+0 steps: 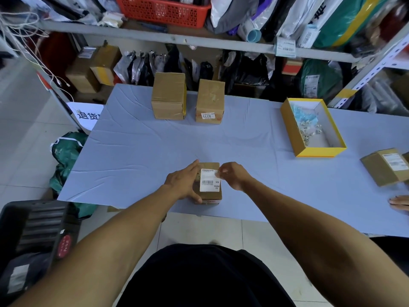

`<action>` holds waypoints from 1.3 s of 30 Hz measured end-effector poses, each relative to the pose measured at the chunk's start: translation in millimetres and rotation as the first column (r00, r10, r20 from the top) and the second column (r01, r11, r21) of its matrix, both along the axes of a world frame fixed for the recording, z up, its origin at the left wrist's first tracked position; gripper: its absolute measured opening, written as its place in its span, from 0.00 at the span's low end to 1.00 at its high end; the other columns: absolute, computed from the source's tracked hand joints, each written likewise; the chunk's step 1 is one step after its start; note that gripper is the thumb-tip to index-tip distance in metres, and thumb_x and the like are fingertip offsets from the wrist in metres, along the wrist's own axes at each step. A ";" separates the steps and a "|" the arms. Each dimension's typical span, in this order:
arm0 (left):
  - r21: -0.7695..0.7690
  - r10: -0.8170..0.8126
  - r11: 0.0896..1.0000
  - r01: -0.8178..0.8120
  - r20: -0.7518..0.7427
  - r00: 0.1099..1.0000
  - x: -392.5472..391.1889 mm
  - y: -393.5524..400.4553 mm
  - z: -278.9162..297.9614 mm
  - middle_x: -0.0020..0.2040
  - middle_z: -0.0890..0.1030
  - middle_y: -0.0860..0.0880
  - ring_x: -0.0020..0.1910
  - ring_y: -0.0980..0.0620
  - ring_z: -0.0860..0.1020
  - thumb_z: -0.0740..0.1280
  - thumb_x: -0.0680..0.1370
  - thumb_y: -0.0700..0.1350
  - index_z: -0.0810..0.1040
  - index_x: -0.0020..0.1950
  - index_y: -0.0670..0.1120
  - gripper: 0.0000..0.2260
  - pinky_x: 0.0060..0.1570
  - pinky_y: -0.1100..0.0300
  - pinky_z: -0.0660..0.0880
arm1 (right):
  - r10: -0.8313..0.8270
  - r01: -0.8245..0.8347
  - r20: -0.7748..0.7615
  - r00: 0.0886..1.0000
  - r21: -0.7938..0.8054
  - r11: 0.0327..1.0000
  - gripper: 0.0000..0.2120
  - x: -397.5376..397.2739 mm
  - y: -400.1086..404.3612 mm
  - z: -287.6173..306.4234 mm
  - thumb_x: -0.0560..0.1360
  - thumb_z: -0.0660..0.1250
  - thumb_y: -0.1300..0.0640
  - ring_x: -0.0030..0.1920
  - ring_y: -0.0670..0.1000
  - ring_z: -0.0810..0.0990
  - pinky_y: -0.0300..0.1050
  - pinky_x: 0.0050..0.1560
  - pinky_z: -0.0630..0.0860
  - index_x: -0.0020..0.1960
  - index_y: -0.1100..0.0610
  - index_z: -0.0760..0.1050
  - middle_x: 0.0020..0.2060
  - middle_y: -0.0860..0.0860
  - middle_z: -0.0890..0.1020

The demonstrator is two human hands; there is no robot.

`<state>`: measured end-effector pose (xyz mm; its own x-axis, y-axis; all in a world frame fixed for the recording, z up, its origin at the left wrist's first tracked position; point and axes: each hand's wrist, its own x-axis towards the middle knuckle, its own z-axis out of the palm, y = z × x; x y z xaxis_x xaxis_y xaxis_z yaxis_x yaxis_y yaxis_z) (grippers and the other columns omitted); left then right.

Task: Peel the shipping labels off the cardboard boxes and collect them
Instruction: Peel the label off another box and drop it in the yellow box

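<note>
A small cardboard box (210, 196) stands near the front edge of the table (132, 156). A white shipping label (209, 181) with a barcode covers its top. My left hand (184, 181) presses against the box's left side and holds it. My right hand (232, 175) pinches the label's upper right corner, which looks slightly lifted. Two taller cardboard boxes stand at the back: one (169, 96) with a bare top, one (210, 98) with a small sticker on its front. A yellow tray box (290, 127) at the right holds crumpled peeled labels.
Another labelled cardboard box (385, 166) lies at the far right, with another person's fingers (399, 202) near the table edge. Metal shelves with parcels and a red basket (163, 9) stand behind. A black crate (33, 229) and a green bag (66, 156) are at the left on the floor.
</note>
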<state>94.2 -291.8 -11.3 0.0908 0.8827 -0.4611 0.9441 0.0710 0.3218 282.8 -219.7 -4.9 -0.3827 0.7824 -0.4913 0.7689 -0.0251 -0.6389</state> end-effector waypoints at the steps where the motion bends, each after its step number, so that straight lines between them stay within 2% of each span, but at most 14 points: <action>1: 0.001 0.005 1.000 -0.005 0.002 1.000 -0.6 0.3 -0.2 0.80 0.49 0.57 0.72 0.45 0.68 0.80 0.60 0.61 0.49 0.79 0.54 0.57 0.61 0.47 0.73 | -0.028 0.027 -0.030 0.999 -0.026 0.999 0.12 0.1 1.1 0.0 0.78 0.66 0.53 0.46 0.53 0.77 0.44 0.42 0.71 0.46 0.62 0.78 0.47 0.57 0.81; 3: -0.007 0.005 1.000 -0.004 0.026 1.000 -2.0 2.1 -1.8 0.80 0.50 0.57 0.73 0.46 0.68 0.80 0.60 0.62 0.47 0.79 0.54 0.58 0.61 0.47 0.74 | -0.170 0.147 -0.179 0.969 -0.135 0.980 0.10 1.1 1.6 -0.3 0.78 0.67 0.56 0.48 0.54 0.77 0.47 0.48 0.74 0.45 0.63 0.78 0.51 0.60 0.82; 6: -0.006 -0.006 1.000 0.007 0.073 0.997 -6.2 5.9 -4.2 0.80 0.46 0.56 0.75 0.46 0.64 0.79 0.60 0.63 0.48 0.79 0.55 0.57 0.63 0.46 0.72 | -0.491 0.386 -0.437 0.754 -0.311 0.869 0.08 -0.4 5.1 2.7 0.77 0.67 0.59 0.51 0.55 0.79 0.46 0.49 0.75 0.40 0.57 0.72 0.50 0.57 0.82; 8: 0.037 0.034 0.999 -0.038 0.117 0.993 -10.7 7.9 -4.6 0.80 0.44 0.55 0.75 0.45 0.62 0.79 0.59 0.63 0.47 0.79 0.55 0.58 0.64 0.44 0.72 | -0.570 0.521 -0.481 0.666 -0.247 0.817 0.09 -2.1 6.9 2.1 0.76 0.69 0.56 0.50 0.55 0.80 0.43 0.44 0.75 0.42 0.54 0.69 0.45 0.53 0.80; 10: 0.073 0.076 0.993 -0.088 0.149 0.986 -15.1 10.8 -7.3 0.80 0.44 0.54 0.77 0.45 0.59 0.79 0.60 0.64 0.45 0.79 0.54 0.59 0.65 0.43 0.71 | -0.493 0.496 -0.448 0.746 -0.121 0.860 0.15 -5.8 6.0 -3.1 0.72 0.73 0.54 0.55 0.53 0.77 0.41 0.47 0.74 0.55 0.50 0.70 0.56 0.51 0.76; 12: 0.049 0.091 0.994 -0.100 0.173 0.981 -17.1 15.4 -15.2 0.80 0.42 0.54 0.78 0.45 0.56 0.79 0.60 0.64 0.42 0.79 0.53 0.61 0.68 0.43 0.68 | -0.308 0.329 -0.403 0.862 -0.018 0.944 0.38 -9.0 4.7 -13.8 0.68 0.76 0.54 0.65 0.50 0.70 0.43 0.58 0.72 0.71 0.43 0.60 0.70 0.48 0.65; 15: 0.002 0.097 0.995 -0.100 0.227 0.969 -16.5 21.1 -36.3 0.80 0.43 0.56 0.78 0.48 0.54 0.79 0.57 0.64 0.43 0.80 0.52 0.63 0.71 0.44 0.64 | 0.046 -0.028 -0.281 0.959 0.068 0.997 0.61 -14.7 7.3 -38.2 0.60 0.82 0.49 0.75 0.51 0.55 0.46 0.71 0.59 0.78 0.45 0.43 0.77 0.46 0.52; 17: -0.017 0.121 0.992 -0.121 0.292 0.949 -17.8 25.3 -48.3 0.80 0.49 0.55 0.77 0.50 0.56 0.80 0.56 0.63 0.49 0.79 0.51 0.61 0.71 0.46 0.65 | 0.122 -0.112 -0.224 0.967 0.057 0.992 0.65 -17.7 9.1 -49.5 0.57 0.83 0.47 0.74 0.54 0.57 0.51 0.71 0.62 0.78 0.45 0.40 0.75 0.51 0.56; 22: -0.002 0.197 0.976 -0.217 0.430 0.881 -23.5 40.0 -61.3 0.65 0.73 0.54 0.62 0.51 0.72 0.78 0.55 0.64 0.68 0.65 0.54 0.43 0.59 0.47 0.74 | 0.002 0.022 -0.260 0.966 0.089 0.996 0.53 -18.6 14.6 -56.5 0.63 0.81 0.48 0.54 0.50 0.74 0.41 0.51 0.72 0.76 0.43 0.50 0.55 0.49 0.73; 26: 0.056 0.286 0.930 -0.362 0.509 0.812 -19.6 50.4 -66.9 0.47 0.81 0.54 0.45 0.52 0.77 0.75 0.67 0.58 0.76 0.48 0.50 0.18 0.47 0.47 0.76 | -0.028 0.076 -0.166 0.986 0.291 0.954 0.34 -29.3 20.5 -60.0 0.73 0.71 0.46 0.44 0.52 0.80 0.47 0.43 0.75 0.74 0.48 0.59 0.42 0.50 0.81; 29: 0.139 0.402 0.820 -0.555 0.551 0.731 -4.8 49.5 -66.1 0.44 0.83 0.50 0.46 0.48 0.80 0.70 0.76 0.50 0.79 0.46 0.44 0.10 0.47 0.49 0.77 | -0.105 0.157 -0.181 0.978 0.298 0.942 0.35 -31.7 20.7 -61.3 0.74 0.66 0.41 0.46 0.53 0.81 0.45 0.43 0.76 0.75 0.50 0.56 0.49 0.52 0.83; 32: 0.035 0.376 0.874 -0.485 0.586 0.718 -4.0 33.9 -58.6 0.71 0.69 0.53 0.70 0.54 0.67 0.75 0.72 0.54 0.68 0.73 0.49 0.32 0.66 0.59 0.67 | -0.004 0.038 -0.343 0.939 0.092 0.995 0.56 -6.3 21.6 -62.1 0.64 0.76 0.38 0.69 0.44 0.68 0.35 0.59 0.69 0.78 0.45 0.42 0.72 0.45 0.67; 35: 0.064 0.150 0.976 -0.208 0.490 0.859 -9.0 14.4 -59.6 0.78 0.52 0.56 0.76 0.59 0.51 0.78 0.60 0.63 0.49 0.80 0.52 0.56 0.73 0.62 0.54 | 0.244 -0.226 -0.268 0.932 0.095 0.969 0.66 19.4 15.7 -66.8 0.56 0.79 0.36 0.76 0.46 0.56 0.45 0.71 0.60 0.76 0.40 0.35 0.77 0.43 0.55; 39: 0.038 0.234 0.952 -0.303 0.546 0.804 -6.0 25.1 -66.8 0.68 0.69 0.53 0.66 0.56 0.66 0.81 0.59 0.60 0.67 0.68 0.54 0.42 0.64 0.59 0.69 | 0.138 -0.130 -0.273 0.952 0.046 0.990 0.59 17.4 15.6 -74.6 0.58 0.79 0.38 0.66 0.48 0.70 0.43 0.65 0.67 0.76 0.42 0.44 0.67 0.46 0.71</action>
